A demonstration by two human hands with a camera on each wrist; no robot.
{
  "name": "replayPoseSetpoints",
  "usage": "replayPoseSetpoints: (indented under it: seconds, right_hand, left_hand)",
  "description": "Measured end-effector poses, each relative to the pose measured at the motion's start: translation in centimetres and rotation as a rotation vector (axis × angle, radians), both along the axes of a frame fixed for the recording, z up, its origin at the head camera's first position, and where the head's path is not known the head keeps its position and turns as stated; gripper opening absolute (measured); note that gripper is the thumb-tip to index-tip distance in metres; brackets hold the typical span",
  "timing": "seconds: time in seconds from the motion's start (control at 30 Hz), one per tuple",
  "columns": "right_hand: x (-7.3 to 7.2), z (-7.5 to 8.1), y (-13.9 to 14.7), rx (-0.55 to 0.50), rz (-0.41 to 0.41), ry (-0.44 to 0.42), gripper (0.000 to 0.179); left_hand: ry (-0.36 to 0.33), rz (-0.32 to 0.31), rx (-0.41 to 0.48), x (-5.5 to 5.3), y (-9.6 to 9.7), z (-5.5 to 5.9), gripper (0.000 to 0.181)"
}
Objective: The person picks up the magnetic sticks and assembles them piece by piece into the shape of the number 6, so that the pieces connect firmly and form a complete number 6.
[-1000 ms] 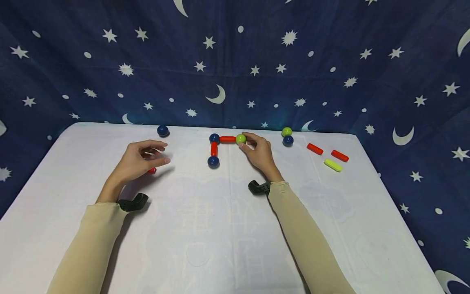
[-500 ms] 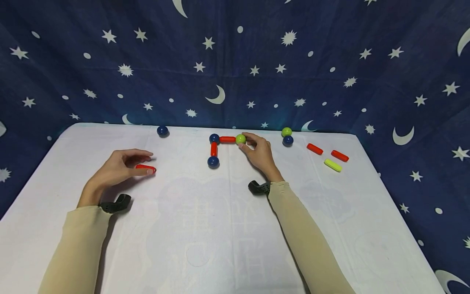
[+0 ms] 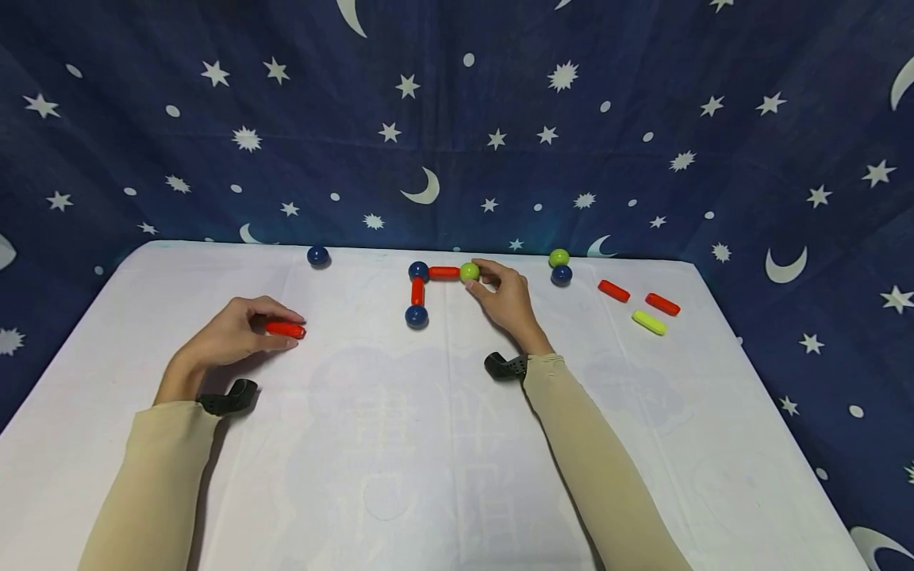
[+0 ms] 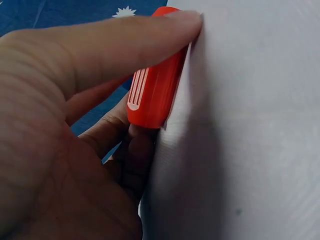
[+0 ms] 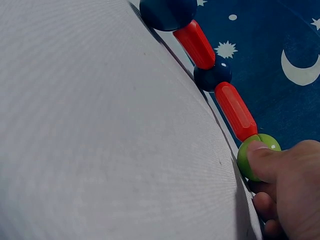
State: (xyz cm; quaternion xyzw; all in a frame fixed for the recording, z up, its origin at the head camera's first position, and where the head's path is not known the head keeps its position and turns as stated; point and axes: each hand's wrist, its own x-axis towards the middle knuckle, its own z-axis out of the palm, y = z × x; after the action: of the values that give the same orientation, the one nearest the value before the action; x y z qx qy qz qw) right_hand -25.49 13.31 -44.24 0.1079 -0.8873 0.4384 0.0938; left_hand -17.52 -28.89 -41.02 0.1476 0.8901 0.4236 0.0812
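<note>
My left hand [image 3: 230,335] pinches a red rod [image 3: 284,328] on the left of the table, thumb on the near side and fingers on the far side. In the left wrist view the thumb crosses the grooved red rod [image 4: 155,95], low against the cloth. At the centre back my right hand [image 3: 508,301] holds a green ball [image 3: 468,272] between thumb and fingers. That ball ends an L-shaped chain: a red rod [image 3: 444,273] runs to a dark blue corner ball [image 3: 418,271], then another red rod [image 3: 417,291] leads to a nearer blue ball [image 3: 416,317].
A lone blue ball [image 3: 318,256] sits at the back left. Right of the chain, a green ball [image 3: 559,258] touches a blue ball [image 3: 562,275]. Farther right lie two red rods [image 3: 614,291] and a yellow-green rod [image 3: 649,322]. A starry dark blue curtain [image 3: 457,159] hangs behind the white table.
My left hand has moved left and down to the red rod it had partly covered, and its thumb and fingers have closed on it. The right hand stays on the green ball.
</note>
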Motion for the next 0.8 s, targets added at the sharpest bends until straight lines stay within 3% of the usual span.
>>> replayPoseSetpoints:
  seconds: [0.17, 0.43, 0.8]
  right_hand:
    - [0.0, 0.0, 0.0, -0.006, 0.006, 0.011, 0.042]
    - [0.1, 0.0, 0.0, -0.006, 0.01, 0.014, 0.042]
    - [0.0, -0.1, 0.1, -0.014, 0.011, 0.014, 0.042]
  left_hand:
    - [0.0, 0.0, -0.016, 0.0, 0.2, 0.1, 0.031]
    - [0.062, 0.004, -0.039, -0.1, 1.3, 0.5, 0.028]
    - [0.078, 0.084, -0.016, -0.3, 5.2, 1.5, 0.029]
